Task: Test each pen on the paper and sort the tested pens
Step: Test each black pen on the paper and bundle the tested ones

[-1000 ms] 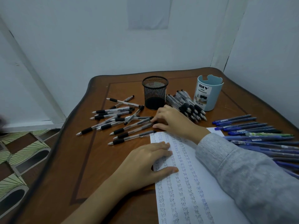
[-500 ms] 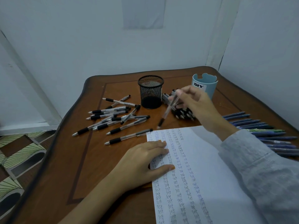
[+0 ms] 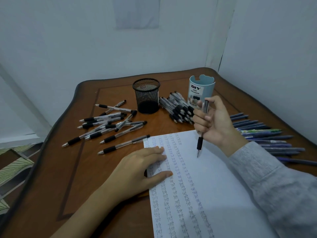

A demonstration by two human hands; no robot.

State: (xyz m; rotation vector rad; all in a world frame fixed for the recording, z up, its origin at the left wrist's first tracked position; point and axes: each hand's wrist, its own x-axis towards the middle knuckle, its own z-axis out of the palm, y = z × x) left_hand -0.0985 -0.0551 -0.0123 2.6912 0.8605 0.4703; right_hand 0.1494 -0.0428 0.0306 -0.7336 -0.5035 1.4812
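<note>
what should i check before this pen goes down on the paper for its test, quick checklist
1. Pen secure in right hand: ok, fingers curled round its barrel.
2. Writing grip: not ok, the fingers sit above the black grip section.
3. Paper steadied: ok, left hand lies flat on its left edge.
4. Blank space under the tip: ok, bare paper right of the written columns.
5. Tip extended: cannot tell, too small.

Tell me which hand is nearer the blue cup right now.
Right. The right hand, holding a pen, hovers just in front of the blue cup; the left hand rests flat on the paper, much farther toward the person.
</note>
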